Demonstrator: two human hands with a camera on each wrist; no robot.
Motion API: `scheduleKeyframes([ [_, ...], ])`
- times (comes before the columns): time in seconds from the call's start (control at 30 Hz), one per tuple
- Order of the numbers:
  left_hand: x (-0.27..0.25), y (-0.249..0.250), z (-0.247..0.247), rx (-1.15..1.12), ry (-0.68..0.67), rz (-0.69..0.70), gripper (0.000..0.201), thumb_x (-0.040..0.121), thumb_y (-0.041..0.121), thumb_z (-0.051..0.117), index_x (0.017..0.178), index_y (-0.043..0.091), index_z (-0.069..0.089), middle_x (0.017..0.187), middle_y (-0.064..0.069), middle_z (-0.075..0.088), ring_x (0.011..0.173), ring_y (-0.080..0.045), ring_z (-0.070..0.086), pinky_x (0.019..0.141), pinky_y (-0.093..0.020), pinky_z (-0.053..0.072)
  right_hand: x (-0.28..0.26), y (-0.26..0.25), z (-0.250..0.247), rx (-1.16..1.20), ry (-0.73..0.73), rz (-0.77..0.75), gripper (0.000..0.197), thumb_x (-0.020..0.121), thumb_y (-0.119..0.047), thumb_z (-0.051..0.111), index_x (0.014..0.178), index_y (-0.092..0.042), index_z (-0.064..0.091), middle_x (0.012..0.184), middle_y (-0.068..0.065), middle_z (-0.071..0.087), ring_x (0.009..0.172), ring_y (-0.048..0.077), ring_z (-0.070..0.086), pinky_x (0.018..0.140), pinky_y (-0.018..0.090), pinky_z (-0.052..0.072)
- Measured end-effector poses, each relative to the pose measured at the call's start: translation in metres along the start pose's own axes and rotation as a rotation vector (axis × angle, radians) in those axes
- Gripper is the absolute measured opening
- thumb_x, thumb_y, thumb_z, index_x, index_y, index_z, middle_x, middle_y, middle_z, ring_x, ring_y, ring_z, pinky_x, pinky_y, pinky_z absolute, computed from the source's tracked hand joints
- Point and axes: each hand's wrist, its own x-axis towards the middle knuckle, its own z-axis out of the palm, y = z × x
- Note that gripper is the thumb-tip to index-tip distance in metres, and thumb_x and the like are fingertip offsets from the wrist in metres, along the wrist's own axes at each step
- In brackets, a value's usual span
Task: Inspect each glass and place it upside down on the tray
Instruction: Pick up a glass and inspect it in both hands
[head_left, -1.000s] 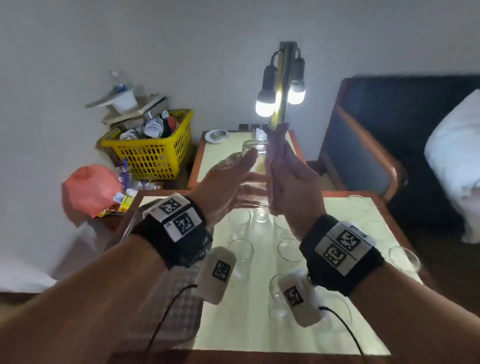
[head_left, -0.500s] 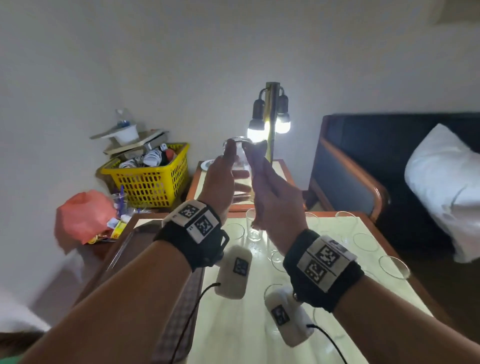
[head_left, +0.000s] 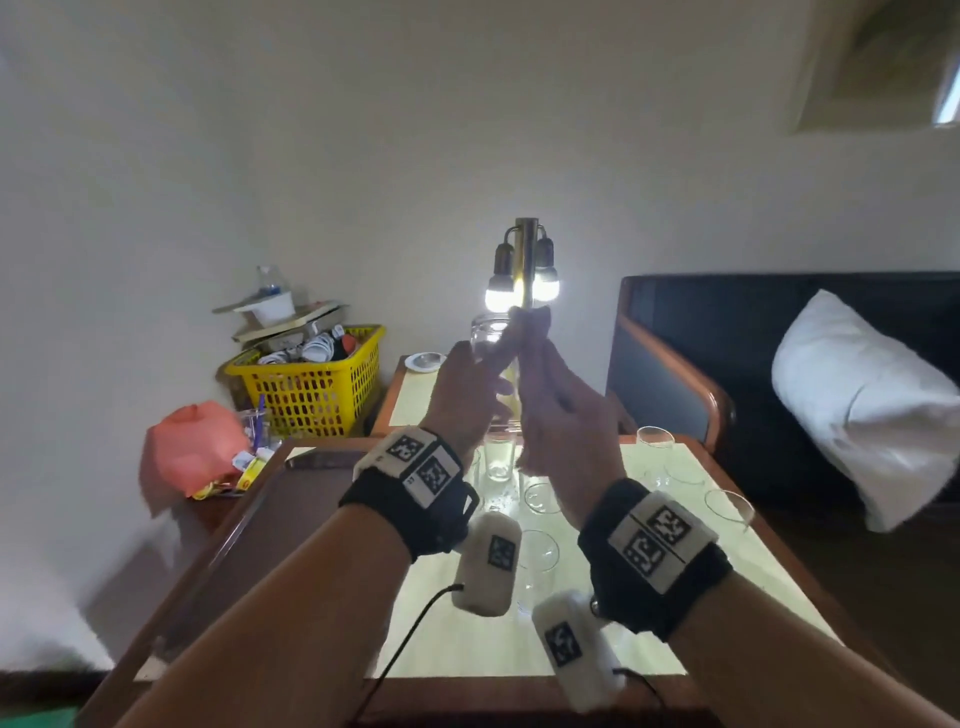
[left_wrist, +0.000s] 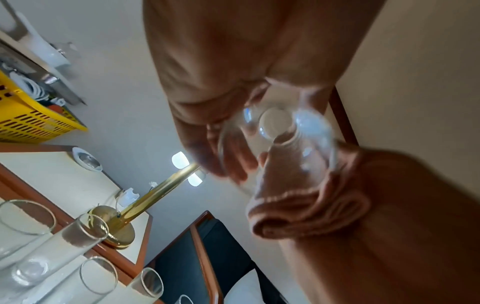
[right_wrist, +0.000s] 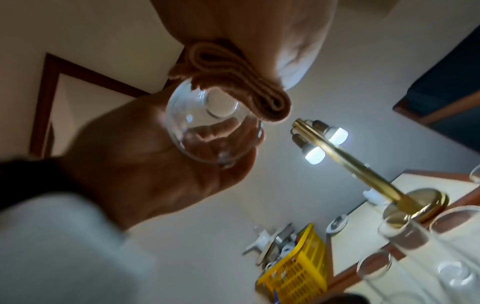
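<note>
I hold a clear glass (head_left: 487, 336) up in front of the lit lamp (head_left: 524, 280). My left hand (head_left: 470, 387) grips the glass, its fingers curled round the wall, as the left wrist view shows through the glass (left_wrist: 278, 135). My right hand (head_left: 548, 387) holds a folded pinkish cloth (right_wrist: 233, 82) against the glass (right_wrist: 207, 123); the cloth (left_wrist: 298, 201) covers one side. A dark brown tray (head_left: 270, 519) lies on the table's left part, with no glass seen on it. Several more glasses (head_left: 500, 457) stand upright on the table.
The pale table top (head_left: 727, 561) has a wooden rim. A side table (head_left: 415, 400) behind it carries the lamp and a small dish (head_left: 425, 361). A yellow basket (head_left: 311, 395) and an orange bag (head_left: 192, 452) sit at the left. A dark chair (head_left: 675, 389) with a white pillow (head_left: 857, 405) stands at the right.
Both hands have lifted the glass from over the table up toward the lamp bulbs. The head view has tilted upward with it.
</note>
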Motion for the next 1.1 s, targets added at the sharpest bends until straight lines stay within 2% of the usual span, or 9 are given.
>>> scheduleKeyframes([
  [0.1, -0.023, -0.001, 0.007, -0.143, -0.061, -0.077, 0.052, 0.102, 0.069, 0.035, 0.121, 0.027, 0.06, 0.116, -0.015, 0.072, 0.098, -0.032, 0.073, 0.086, -0.049, 0.06, -0.014, -0.002, -0.006, -0.018, 0.006, -0.015, 0.033, 0.104, -0.043, 0.05, 0.135, -0.046, 0.06, 0.083, -0.005, 0.074, 0.047, 0.011, 0.054, 0.041, 0.027, 0.049],
  [0.2, -0.029, -0.005, 0.013, -0.03, -0.105, -0.03, 0.045, 0.101, 0.058, 0.051, 0.122, 0.019, 0.06, 0.11, -0.013, 0.072, 0.086, -0.025, 0.074, 0.071, -0.038, 0.059, -0.014, -0.009, -0.012, 0.033, 0.043, 0.024, 0.038, 0.1, -0.051, 0.05, 0.137, -0.047, 0.057, 0.117, 0.006, 0.07, 0.106, 0.042, 0.065, 0.083, 0.056, 0.058],
  [0.37, -0.036, -0.002, 0.006, -0.157, -0.048, -0.068, 0.049, 0.103, 0.067, 0.031, 0.114, 0.029, 0.061, 0.109, -0.011, 0.074, 0.097, -0.027, 0.074, 0.084, -0.045, 0.06, -0.032, -0.01, -0.004, -0.061, -0.008, -0.004, 0.036, 0.101, -0.055, 0.046, 0.134, -0.047, 0.059, 0.061, 0.0, 0.06, 0.054, 0.028, 0.057, 0.054, 0.034, 0.06],
  [0.47, -0.04, -0.009, 0.011, -0.016, -0.138, -0.05, 0.057, 0.094, 0.064, 0.053, 0.125, 0.017, 0.059, 0.115, -0.016, 0.071, 0.094, -0.029, 0.072, 0.077, -0.039, 0.058, -0.025, -0.009, -0.013, 0.019, 0.035, 0.007, 0.03, 0.104, -0.048, 0.047, 0.13, -0.047, 0.062, 0.112, -0.006, 0.074, 0.103, 0.027, 0.071, 0.09, 0.054, 0.059],
  [0.63, -0.039, -0.024, 0.009, -0.253, -0.036, -0.092, 0.055, 0.103, 0.068, 0.03, 0.125, 0.029, 0.061, 0.113, -0.012, 0.076, 0.101, -0.032, 0.075, 0.088, -0.053, 0.059, -0.038, -0.007, -0.005, -0.008, -0.052, 0.063, 0.037, 0.099, -0.059, 0.046, 0.127, -0.044, 0.066, 0.096, -0.01, 0.075, 0.058, 0.008, 0.065, 0.044, 0.023, 0.051],
  [0.77, -0.041, -0.025, 0.018, -0.158, -0.095, -0.064, 0.051, 0.095, 0.063, 0.057, 0.122, 0.02, 0.058, 0.101, -0.014, 0.075, 0.09, -0.034, 0.075, 0.081, -0.054, 0.06, -0.03, 0.002, -0.018, 0.036, 0.022, 0.026, 0.035, 0.106, -0.038, 0.043, 0.136, -0.037, 0.061, 0.119, -0.02, 0.07, 0.101, 0.011, 0.072, 0.079, 0.04, 0.063],
  [0.9, -0.033, -0.027, 0.014, -0.224, 0.036, -0.003, 0.057, 0.1, 0.072, 0.038, 0.121, 0.025, 0.063, 0.114, -0.013, 0.073, 0.099, -0.03, 0.073, 0.08, -0.046, 0.06, -0.038, 0.008, -0.014, -0.148, -0.018, -0.027, 0.04, 0.104, -0.037, 0.051, 0.144, -0.043, 0.052, 0.06, -0.015, 0.059, 0.043, 0.005, 0.045, 0.041, 0.03, 0.051],
  [1.03, -0.037, -0.03, 0.014, -0.121, -0.122, -0.03, 0.034, 0.096, 0.053, 0.054, 0.113, 0.024, 0.06, 0.111, -0.015, 0.067, 0.084, -0.022, 0.069, 0.066, -0.03, 0.057, -0.026, 0.01, -0.019, 0.007, 0.016, -0.018, 0.039, 0.104, -0.038, 0.053, 0.142, -0.043, 0.054, 0.131, -0.006, 0.068, 0.115, 0.027, 0.068, 0.092, 0.061, 0.055],
  [1.1, -0.031, -0.034, 0.014, -0.104, -0.015, 0.067, 0.047, 0.093, 0.061, 0.058, 0.117, 0.021, 0.065, 0.121, -0.012, 0.067, 0.089, -0.019, 0.07, 0.065, -0.028, 0.056, -0.032, 0.011, -0.014, 0.002, -0.007, 0.01, 0.04, 0.104, -0.036, 0.053, 0.143, -0.045, 0.052, 0.111, -0.012, 0.073, 0.089, 0.03, 0.072, 0.078, 0.053, 0.061],
])
